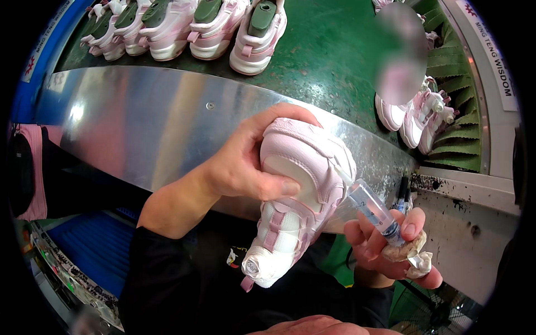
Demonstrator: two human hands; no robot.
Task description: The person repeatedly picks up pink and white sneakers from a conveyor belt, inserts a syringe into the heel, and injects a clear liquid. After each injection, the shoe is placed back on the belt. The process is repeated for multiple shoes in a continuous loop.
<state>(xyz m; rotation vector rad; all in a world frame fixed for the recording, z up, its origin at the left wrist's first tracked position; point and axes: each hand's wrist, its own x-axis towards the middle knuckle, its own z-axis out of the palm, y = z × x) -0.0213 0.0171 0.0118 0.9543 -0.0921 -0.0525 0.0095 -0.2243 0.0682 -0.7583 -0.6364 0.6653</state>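
Observation:
My left hand (240, 159) grips a pink and white sneaker (304, 145) around its toe, thumb on the upper and fingers behind the sole. The shoe's toe points up and away, and its stuffed white opening hangs toward me. In my right hand (368, 245) is a clear plastic syringe (371, 209), held at its plunger end. Its thin nozzle reaches the seam between sole and upper on the shoe's right side; whether it touches, I cannot tell. Crumpled, off-white wrapping (410, 254) covers the plunger end by my fingers.
Several similar sneakers with green inserts stand on the green belt (324, 56) at the far left. More shoes (416, 120) stand at the far right beside green curtain strips (460, 106). A metal ledge (139, 123) runs in front. At lower left is a blue tray (89, 251).

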